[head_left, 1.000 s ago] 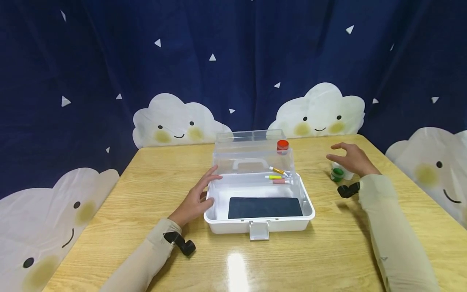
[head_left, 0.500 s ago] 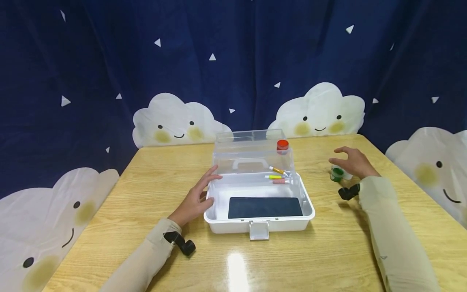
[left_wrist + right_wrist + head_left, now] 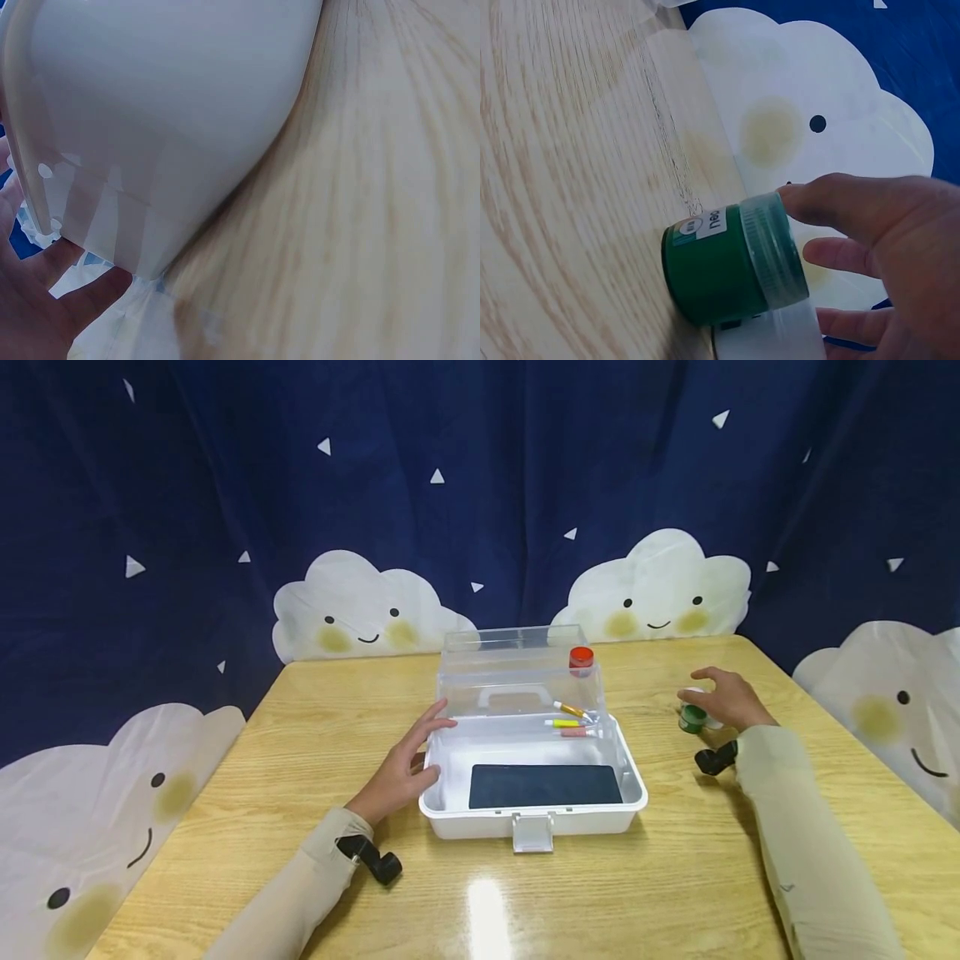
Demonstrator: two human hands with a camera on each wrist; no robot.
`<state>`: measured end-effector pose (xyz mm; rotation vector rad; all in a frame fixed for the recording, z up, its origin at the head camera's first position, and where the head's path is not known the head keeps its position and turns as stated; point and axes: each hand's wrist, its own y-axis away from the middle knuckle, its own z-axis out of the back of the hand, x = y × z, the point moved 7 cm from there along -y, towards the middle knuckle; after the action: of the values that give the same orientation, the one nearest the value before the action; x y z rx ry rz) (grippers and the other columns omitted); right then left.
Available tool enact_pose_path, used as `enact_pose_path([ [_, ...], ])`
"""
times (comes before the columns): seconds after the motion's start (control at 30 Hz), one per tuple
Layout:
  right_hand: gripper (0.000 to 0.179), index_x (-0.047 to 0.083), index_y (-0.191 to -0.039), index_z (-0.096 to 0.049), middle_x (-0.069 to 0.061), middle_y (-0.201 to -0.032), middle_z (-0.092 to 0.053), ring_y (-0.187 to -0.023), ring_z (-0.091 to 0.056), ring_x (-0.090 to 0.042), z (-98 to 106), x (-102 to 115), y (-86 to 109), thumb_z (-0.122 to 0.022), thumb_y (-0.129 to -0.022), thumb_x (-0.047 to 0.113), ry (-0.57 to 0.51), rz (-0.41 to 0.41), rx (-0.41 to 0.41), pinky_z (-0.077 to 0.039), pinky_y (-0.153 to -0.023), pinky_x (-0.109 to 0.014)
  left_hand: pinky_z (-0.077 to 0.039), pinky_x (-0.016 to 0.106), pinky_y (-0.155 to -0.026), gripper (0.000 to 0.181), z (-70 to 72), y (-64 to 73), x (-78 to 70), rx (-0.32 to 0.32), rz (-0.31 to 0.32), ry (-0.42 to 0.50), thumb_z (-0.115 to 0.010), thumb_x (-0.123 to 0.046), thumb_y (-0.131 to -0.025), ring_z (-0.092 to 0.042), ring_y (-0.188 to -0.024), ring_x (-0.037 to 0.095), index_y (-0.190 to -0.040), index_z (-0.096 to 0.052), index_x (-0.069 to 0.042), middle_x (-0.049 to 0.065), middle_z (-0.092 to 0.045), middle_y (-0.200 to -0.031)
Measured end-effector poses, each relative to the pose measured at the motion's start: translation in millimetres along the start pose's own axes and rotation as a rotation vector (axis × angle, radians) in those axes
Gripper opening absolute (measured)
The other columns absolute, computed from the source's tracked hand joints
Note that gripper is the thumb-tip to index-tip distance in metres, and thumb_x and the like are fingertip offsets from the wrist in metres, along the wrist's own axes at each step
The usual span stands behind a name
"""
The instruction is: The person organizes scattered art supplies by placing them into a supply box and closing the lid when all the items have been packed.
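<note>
My left hand (image 3: 401,777) rests at the left side of an open white plastic box (image 3: 534,824), thumb and index finger over its rim. In the left wrist view, fingertips lie right at the lower edge of the white wall. At the right, my right hand (image 3: 729,700) hovers with curved, spread fingers over a small green jar (image 3: 692,720) and a white jar (image 3: 769,337) beside it. The right wrist view shows the thumb close to the green jar's ribbed lid, other fingers beside the white jar. Part of the white jar is hidden.
The box's clear lid (image 3: 517,689) is tilted back. A dark rectangular panel (image 3: 546,786) lies inside the box, with a yellow marker (image 3: 566,723), an orange one (image 3: 572,709) and a pink one (image 3: 576,732) near its back right corner. Behind the lid stands a red-topped jar (image 3: 581,662).
My right hand has moved slightly down and to the right, closer over the jars. My left hand and the box have stayed in place.
</note>
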<state>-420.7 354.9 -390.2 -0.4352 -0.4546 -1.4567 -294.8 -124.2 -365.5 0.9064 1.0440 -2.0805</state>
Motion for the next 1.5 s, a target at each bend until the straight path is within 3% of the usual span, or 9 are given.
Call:
enact_pose_path([
  [0.2, 0.073, -0.007, -0.143, -0.034, -0.038, -0.142, -0.031, -0.122, -0.038, -0.054, -1.4, -1.9, 1.2, -0.051, -0.096, 0.047, -0.005, -0.017, 0.01, -0.036, -0.096, -0.063, -0.036, 0.061, -0.101, 0.06, -0.3, -0.5, 0.7, 0.002, -0.002, -0.002, -0.05, 0.013, -0.083, -0.023, -0.143, 0.033, -0.14, -0.042, -0.003, 0.009, -0.012, -0.161],
  [0.43, 0.074, -0.009, -0.14, -0.036, -0.038, -0.139, -0.034, -0.119, -0.04, -0.054, -2.3, -4.6, 1.1, -0.05, -0.096, 0.048, 0.009, -0.032, 0.013, -0.038, -0.094, -0.062, -0.036, 0.059, -0.102, 0.067, 0.3, -1.9, 36.9, -0.014, -0.001, -0.021, -0.052, 0.011, -0.083, -0.024, -0.143, 0.024, -0.141, -0.043, -0.02, -0.008, -0.011, -0.161],
  [0.77, 0.076, -0.014, -0.136, -0.04, -0.038, -0.135, -0.039, -0.12, -0.04, -0.054, -3.6, -6.0, -0.7, -0.051, -0.095, 0.049, 0.052, -0.051, 0.017, -0.038, -0.096, -0.061, -0.036, 0.058, -0.102, 0.067, 0.7, -1.9, 37.0, -0.019, 0.005, -0.023, -0.053, 0.01, -0.083, -0.024, -0.143, 0.022, -0.14, -0.044, -0.024, -0.01, -0.012, -0.161],
  [0.9, 0.074, -0.016, -0.133, -0.043, -0.038, -0.129, -0.045, -0.115, -0.046, -0.052, -2.2, -3.0, 1.7, -0.051, -0.095, 0.047, 0.049, -0.064, 0.018, -0.042, -0.091, -0.058, -0.035, 0.06, -0.102, 0.066, 0.3, -1.6, 30.2, -0.018, -0.004, -0.022, -0.052, 0.014, -0.083, -0.024, -0.143, 0.027, -0.141, -0.043, -0.016, -0.004, -0.012, -0.161],
  [1.13, 0.071, -0.018, -0.129, -0.045, -0.037, -0.123, -0.05, -0.105, -0.053, -0.046, -2.0, -4.6, 2.3, -0.051, -0.095, 0.044, 0.049, -0.087, 0.022, -0.048, -0.081, -0.051, -0.036, 0.061, -0.101, 0.059, 0.3, -1.5, 3.1, 0.0, -0.01, -0.011, -0.051, 0.013, -0.083, -0.025, -0.142, 0.034, -0.139, -0.043, -0.004, 0.011, -0.012, -0.161],
  [1.5, 0.064, -0.017, -0.124, -0.05, -0.034, -0.114, -0.056, -0.096, -0.056, -0.04, -1.8, -3.4, 0.2, -0.05, -0.096, 0.04, 0.062, -0.063, -0.004, -0.048, -0.075, -0.046, -0.035, 0.06, -0.101, 0.059, -0.1, -0.8, 0.8, -0.005, 0.002, -0.003, -0.05, 0.014, -0.083, -0.024, -0.142, 0.033, -0.139, -0.043, -0.003, 0.01, -0.012, -0.161],
])
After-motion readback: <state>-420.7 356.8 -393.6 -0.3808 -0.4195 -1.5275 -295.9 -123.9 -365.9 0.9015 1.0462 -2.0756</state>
